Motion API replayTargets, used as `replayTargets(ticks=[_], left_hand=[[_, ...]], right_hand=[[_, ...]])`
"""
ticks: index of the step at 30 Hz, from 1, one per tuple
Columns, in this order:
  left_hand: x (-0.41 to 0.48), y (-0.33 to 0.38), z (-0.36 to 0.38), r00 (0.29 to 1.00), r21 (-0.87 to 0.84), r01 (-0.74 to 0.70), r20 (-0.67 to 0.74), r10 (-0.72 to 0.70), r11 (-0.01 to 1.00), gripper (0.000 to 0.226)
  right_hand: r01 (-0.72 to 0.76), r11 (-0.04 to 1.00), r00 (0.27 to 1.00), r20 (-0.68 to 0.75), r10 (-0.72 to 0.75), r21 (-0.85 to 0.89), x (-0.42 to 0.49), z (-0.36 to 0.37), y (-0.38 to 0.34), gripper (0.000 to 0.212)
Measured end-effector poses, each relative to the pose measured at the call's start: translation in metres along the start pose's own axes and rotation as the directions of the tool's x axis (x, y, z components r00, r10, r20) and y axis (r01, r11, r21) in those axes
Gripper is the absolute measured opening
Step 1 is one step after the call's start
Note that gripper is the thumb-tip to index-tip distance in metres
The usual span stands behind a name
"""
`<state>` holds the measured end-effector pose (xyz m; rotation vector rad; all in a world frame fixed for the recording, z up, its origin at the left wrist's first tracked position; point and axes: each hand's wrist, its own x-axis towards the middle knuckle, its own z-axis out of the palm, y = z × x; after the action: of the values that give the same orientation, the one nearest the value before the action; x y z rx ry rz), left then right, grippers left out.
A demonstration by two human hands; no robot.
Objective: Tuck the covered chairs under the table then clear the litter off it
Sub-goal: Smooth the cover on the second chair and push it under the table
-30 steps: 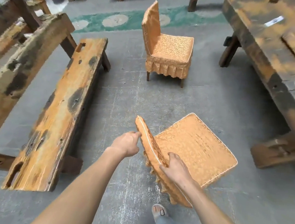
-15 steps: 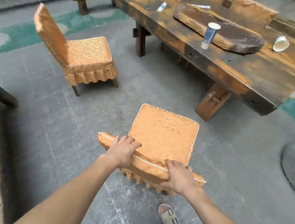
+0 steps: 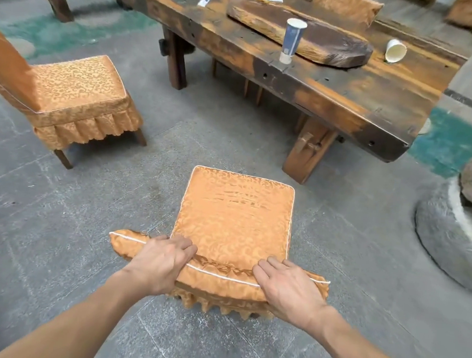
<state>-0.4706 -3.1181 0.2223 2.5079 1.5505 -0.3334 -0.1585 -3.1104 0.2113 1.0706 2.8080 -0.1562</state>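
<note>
Chair (image 3: 234,221) in an orange cover is gripped at the top of its backrest, with the left hand (image 3: 160,263) and right hand (image 3: 288,287) curled over the piped edge. Its seat is faced toward the table (image 3: 334,96) at 1 o'clock, apart from it. A second covered chair (image 3: 74,95) is seen at 10 o'clock. An upright cup (image 3: 292,39) and a tipped cup (image 3: 396,51) are seen on the table.

The orange-covered chair (image 3: 234,221) before me faced the tabletop (image 3: 349,83), not yet under it; a second chair (image 3: 77,95) stood apart at my left. A blue cup (image 3: 292,39) stood upright on the tabletop; a white cup (image 3: 396,51) lay tipped.
</note>
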Motion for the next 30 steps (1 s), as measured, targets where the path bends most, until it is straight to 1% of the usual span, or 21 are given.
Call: replayTargets(ticks=[5, 7, 9, 11, 13, 15, 17, 19, 20, 22, 24, 27, 30], left_hand=[[0.035, -0.014, -0.004, 0.997, -0.015, -0.012, -0.072, 0.011, 1.000, 0.027], [0.054, -0.026, -0.010, 0.993, 0.005, -0.022, -0.115, 0.023, 1.000, 0.029], [0.071, -0.038, -0.014, 0.990, 0.012, -0.061, -0.129, 0.062, 0.998, 0.032], [0.084, -0.040, -0.015, 0.987, 0.008, -0.108, -0.117, 0.108, 0.994, 0.036], [0.093, -0.034, -0.019, 0.988, -0.020, -0.133, -0.084, 0.131, 0.991, 0.039], [0.100, -0.024, -0.023, 0.986, -0.020, -0.149, -0.076, 0.147, 0.989, 0.039], [0.111, -0.012, -0.032, 0.983, -0.026, -0.164, -0.087, 0.161, 0.986, 0.034], [0.128, 0.000, -0.041, 0.987, -0.051, -0.145, -0.075, 0.141, 0.988, 0.039], [0.137, 0.006, -0.045, 0.989, -0.042, -0.135, -0.069, 0.132, 0.990, 0.038], [0.157, 0.015, -0.053, 0.994, -0.027, -0.109, -0.024, 0.109, 0.994, 0.029], [0.179, 0.017, -0.059, 0.997, -0.037, -0.075, -0.017, 0.074, 0.997, 0.031], [0.212, 0.010, -0.070, 0.998, -0.031, -0.063, -0.013, 0.062, 0.998, 0.033], [0.246, -0.023, -0.078, 0.994, -0.011, -0.111, -0.026, 0.110, 0.994, 0.036]], right_hand=[[0.017, 0.997, 0.998, 0.068, -0.011, -0.079, 0.033, -0.016, 0.044, 0.058], [0.027, 0.994, 0.997, 0.081, -0.018, -0.108, 0.054, -0.024, 0.063, 0.059], [0.043, 0.992, 0.995, 0.094, -0.032, -0.115, 0.070, -0.030, 0.079, 0.060], [0.063, 0.986, 0.995, 0.088, -0.050, -0.151, 0.076, -0.031, 0.095, 0.064], [0.072, 0.988, 0.993, 0.108, -0.057, -0.139, 0.076, -0.034, 0.109, 0.066], [0.096, 0.986, 0.989, 0.128, -0.079, -0.136, 0.074, -0.034, 0.125, 0.064], [0.125, 0.985, 0.983, 0.152, -0.106, -0.120, 0.073, -0.036, 0.144, 0.059], [0.137, 0.983, 0.983, 0.140, -0.119, -0.121, 0.074, -0.036, 0.171, 0.055], [0.137, 0.983, 0.983, 0.136, -0.120, -0.125, 0.076, -0.039, 0.187, 0.052], [0.144, 0.980, 0.984, 0.128, -0.126, -0.139, 0.083, -0.046, 0.217, 0.046], [0.163, 0.974, 0.982, 0.124, -0.144, -0.159, 0.094, -0.055, 0.243, 0.043], [0.127, 0.974, 0.986, 0.132, -0.103, -0.187, 0.107, -0.062, 0.269, 0.041], [0.050, 0.987, 0.987, 0.161, -0.026, -0.150, 0.131, -0.060, 0.282, 0.042]])
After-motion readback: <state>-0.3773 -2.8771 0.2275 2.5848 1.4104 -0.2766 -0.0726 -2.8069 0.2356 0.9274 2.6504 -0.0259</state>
